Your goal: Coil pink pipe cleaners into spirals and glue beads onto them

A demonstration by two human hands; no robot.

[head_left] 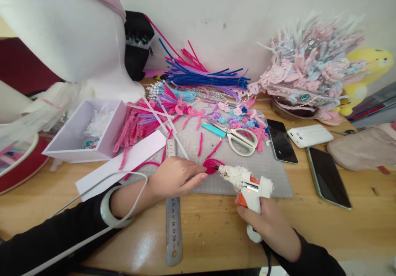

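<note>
Grips a white glue gun (252, 185) in the right hand (274, 222), nozzle at the right edge of a magenta coil (210, 168) on the gray cutting mat (272, 179). Rests the left hand (175, 177), apart from the right, across a metal ruler (173, 230), fingertips at the coil's left edge; cannot tell whether clamped on it. Has scissors (229, 133) lying just beyond, on the same mat.
</note>
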